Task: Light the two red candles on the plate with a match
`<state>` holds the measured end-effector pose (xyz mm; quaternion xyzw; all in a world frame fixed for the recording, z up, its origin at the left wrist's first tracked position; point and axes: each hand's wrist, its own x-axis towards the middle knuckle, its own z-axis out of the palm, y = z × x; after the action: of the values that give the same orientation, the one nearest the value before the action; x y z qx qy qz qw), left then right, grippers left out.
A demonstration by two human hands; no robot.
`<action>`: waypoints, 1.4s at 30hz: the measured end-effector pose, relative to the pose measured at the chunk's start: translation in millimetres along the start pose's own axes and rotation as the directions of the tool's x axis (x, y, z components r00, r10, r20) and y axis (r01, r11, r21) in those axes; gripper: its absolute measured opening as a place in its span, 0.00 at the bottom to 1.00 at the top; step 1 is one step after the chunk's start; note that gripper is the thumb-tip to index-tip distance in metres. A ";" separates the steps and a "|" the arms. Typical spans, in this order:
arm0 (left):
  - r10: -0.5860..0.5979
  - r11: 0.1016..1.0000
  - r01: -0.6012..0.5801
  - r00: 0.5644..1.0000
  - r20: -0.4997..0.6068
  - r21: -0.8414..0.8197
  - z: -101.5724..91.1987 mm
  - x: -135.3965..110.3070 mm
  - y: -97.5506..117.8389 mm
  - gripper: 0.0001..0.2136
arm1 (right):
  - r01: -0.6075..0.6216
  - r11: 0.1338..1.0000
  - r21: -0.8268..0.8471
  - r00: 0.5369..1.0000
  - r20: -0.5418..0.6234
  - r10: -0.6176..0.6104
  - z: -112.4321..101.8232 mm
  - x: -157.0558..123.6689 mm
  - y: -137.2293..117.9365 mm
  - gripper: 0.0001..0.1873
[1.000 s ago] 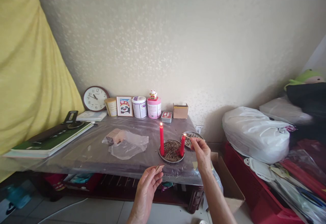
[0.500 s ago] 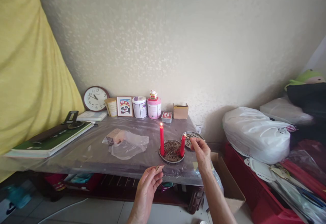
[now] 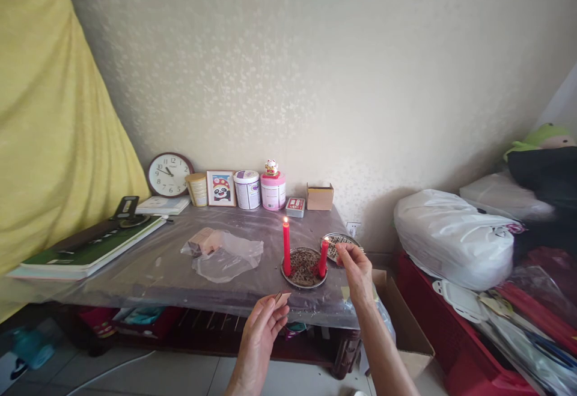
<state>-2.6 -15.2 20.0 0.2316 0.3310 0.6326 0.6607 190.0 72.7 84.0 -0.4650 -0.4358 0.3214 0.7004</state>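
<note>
Between thumb and fingers, my left hand (image 3: 262, 327) grips a small matchbox (image 3: 282, 300) in front of the table edge. My right hand (image 3: 356, 265) pinches a thin matchstick (image 3: 332, 242), its tip at the wick of the shorter red candle (image 3: 323, 258), where a small flame shows. The taller red candle (image 3: 286, 249) burns at its top. Both candles stand upright on a round metal plate (image 3: 300, 286) covered with dark specks. A second metal plate (image 3: 330, 254) of pale grains lies behind my right hand and is partly hidden by it.
A crumpled clear plastic bag (image 3: 234, 258) with a wrapped brown block (image 3: 205, 241) lies mid-table. A clock (image 3: 170, 175), tins (image 3: 247, 190) and a small carton (image 3: 320, 198) line the wall. A green book (image 3: 90, 249) is at left; a white bag (image 3: 451, 237) rests on a red bin at right.
Hardly anything differs. My right hand has stayed at the shorter candle with the matchstick, and my left hand keeps the matchbox in the same place.
</note>
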 end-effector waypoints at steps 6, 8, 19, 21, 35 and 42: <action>-0.002 1.000 0.001 1.000 0.016 0.020 -0.2 -0.5 0.5 0.12 | -0.006 1.000 0.017 1.000 0.006 0.006 0.6 -0.8 -1.3 0.13; 0.000 1.000 0.000 1.000 0.008 0.014 0.8 -1.0 0.8 0.12 | -0.008 1.000 0.022 1.000 0.008 0.008 0.7 -0.9 -1.4 0.12; -0.004 1.000 0.004 1.000 -0.004 0.009 -0.6 -0.6 0.1 0.12 | -0.014 1.000 0.027 0.999 0.049 0.012 -3.9 -2.1 -7.8 0.13; -0.005 1.000 0.005 1.000 -0.010 0.008 0.1 -0.5 0.6 0.12 | -0.020 0.999 0.037 0.999 0.051 0.018 -7.6 -0.1 -7.7 0.13; -0.006 1.000 0.006 1.000 0.012 0.012 -2.2 -0.3 -0.4 0.12 | -0.039 0.985 0.166 0.991 -0.120 0.060 -52.1 26.4 -1.2 0.14; 0.002 1.000 -0.002 1.000 -0.002 0.009 -0.4 -0.9 0.8 0.12 | -0.017 1.000 -0.007 0.980 -0.198 0.016 -56.7 32.9 17.3 0.18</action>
<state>-3.4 -16.0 20.4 0.2343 0.3345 0.6320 0.6586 254.4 86.1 67.5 -0.5012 -0.3615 0.2775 0.7356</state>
